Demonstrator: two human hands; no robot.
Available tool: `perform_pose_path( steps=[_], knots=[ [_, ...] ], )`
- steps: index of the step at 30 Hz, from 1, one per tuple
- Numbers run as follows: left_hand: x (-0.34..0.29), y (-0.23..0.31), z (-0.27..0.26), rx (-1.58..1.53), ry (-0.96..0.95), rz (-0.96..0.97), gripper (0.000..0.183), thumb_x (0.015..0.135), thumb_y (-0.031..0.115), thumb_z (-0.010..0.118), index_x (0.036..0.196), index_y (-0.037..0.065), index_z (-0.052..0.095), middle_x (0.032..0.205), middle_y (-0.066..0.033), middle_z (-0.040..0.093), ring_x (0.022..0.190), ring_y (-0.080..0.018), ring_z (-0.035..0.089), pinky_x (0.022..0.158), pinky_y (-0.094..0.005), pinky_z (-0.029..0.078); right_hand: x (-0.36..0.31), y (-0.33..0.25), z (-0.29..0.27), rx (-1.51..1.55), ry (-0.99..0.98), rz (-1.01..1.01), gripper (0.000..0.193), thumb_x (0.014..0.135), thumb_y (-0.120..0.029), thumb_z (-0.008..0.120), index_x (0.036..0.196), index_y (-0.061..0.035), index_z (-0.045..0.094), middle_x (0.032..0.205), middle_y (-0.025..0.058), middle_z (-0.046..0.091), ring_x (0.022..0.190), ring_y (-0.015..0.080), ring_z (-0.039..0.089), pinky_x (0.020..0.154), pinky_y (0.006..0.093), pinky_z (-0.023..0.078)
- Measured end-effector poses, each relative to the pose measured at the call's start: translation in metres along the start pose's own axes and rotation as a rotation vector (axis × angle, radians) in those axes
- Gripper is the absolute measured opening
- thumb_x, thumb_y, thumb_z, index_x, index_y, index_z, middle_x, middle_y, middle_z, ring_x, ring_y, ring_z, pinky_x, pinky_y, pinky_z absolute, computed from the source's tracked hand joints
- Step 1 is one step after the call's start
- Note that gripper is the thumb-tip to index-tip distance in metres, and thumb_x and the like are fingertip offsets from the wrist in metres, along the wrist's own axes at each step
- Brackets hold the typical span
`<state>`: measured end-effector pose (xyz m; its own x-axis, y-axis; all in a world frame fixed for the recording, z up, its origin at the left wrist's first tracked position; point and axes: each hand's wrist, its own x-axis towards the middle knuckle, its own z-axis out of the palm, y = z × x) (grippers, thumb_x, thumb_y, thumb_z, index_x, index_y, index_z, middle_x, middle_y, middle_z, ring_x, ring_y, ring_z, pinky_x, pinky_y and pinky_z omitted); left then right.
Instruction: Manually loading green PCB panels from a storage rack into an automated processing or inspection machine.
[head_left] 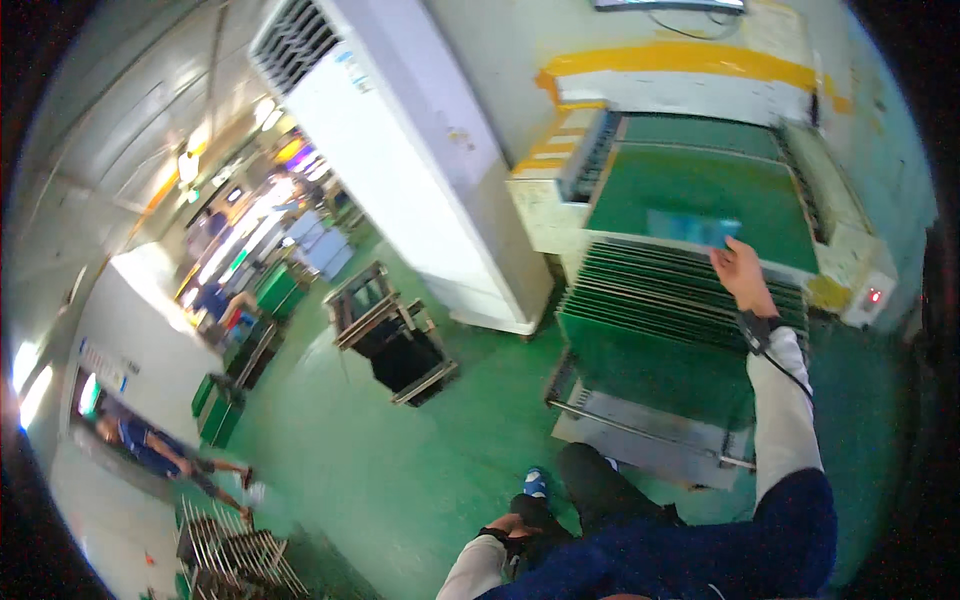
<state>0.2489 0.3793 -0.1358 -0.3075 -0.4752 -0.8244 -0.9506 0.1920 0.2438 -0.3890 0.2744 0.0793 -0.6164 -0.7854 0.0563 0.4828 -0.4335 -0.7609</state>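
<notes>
My right hand [742, 275] reaches forward over a rack of green panels [650, 360]. Its fingertips are at the near edge of a flat green panel [700, 190] lying on a conveyor [556, 183]. The thumb stands a little apart from the fingers; whether they touch the panel is hard to tell. A pale bluish patch, perhaps a reflection, shows on the panel beside the fingertips. Low in front of me, my left hand [512, 526] is by my dark-trousered leg, its fingers mostly hidden. A dark band with a cable circles my right wrist.
Left of the conveyor stands a tall white cabinet [420, 150] with a vent. A dark wheeled rack [392, 335] is on the green floor. A wire rack [240, 550] stands at lower left, near a walking person [150, 445]. A red light [875, 296] glows on the conveyor's right side.
</notes>
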Motion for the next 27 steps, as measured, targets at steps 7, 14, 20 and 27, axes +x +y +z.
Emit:
perform_pose_path(
  steps=[7,14,20,27],
  knots=[
    [0.048,-0.048,0.031,-0.008,-0.024,0.049,0.053,0.071,0.050,0.056,0.093,0.001,0.059,0.090,-0.0159,0.062,0.081,-0.0268,0.058,0.067,-0.0388,0.044,0.014,0.005,-0.007,0.231,0.052,0.137,0.025,0.077,-0.013,0.061,0.092,-0.0006,0.046,0.094,0.0144,0.053,0.087,0.0247,0.054,0.070,0.0256,0.049],
    [0.025,-0.021,0.020,0.032,-0.008,0.055,0.058,0.065,0.056,0.061,0.084,0.002,0.064,0.086,-0.0191,0.061,0.083,-0.0279,0.059,0.071,-0.0378,0.045,0.025,0.006,-0.018,0.173,0.032,0.085,0.029,0.079,-0.013,0.060,0.096,0.0009,0.041,0.095,0.0151,0.052,0.087,0.0248,0.055,0.071,0.0248,0.049],
    [-0.001,0.003,-0.006,-0.051,-0.060,0.027,0.062,0.065,0.057,0.061,0.091,0.001,0.063,0.094,-0.0177,0.061,0.091,-0.0298,0.058,0.076,-0.0389,0.045,0.032,0.002,-0.021,0.137,0.104,0.119,0.028,0.078,-0.013,0.061,0.094,0.0002,0.042,0.093,0.0145,0.052,0.086,0.0240,0.055,0.073,0.0276,0.048],
    [0.039,-0.027,0.013,-0.048,0.032,0.166,0.065,0.063,0.057,0.061,0.096,0.001,0.061,0.099,-0.0189,0.059,0.099,-0.0327,0.053,0.081,-0.0399,0.043,0.051,0.004,-0.065,-0.243,-0.108,-0.217,0.037,0.077,-0.002,0.059,0.107,-0.0012,0.038,0.101,0.0135,0.052,0.088,0.0216,0.056,0.078,0.0283,0.048]
  ],
)
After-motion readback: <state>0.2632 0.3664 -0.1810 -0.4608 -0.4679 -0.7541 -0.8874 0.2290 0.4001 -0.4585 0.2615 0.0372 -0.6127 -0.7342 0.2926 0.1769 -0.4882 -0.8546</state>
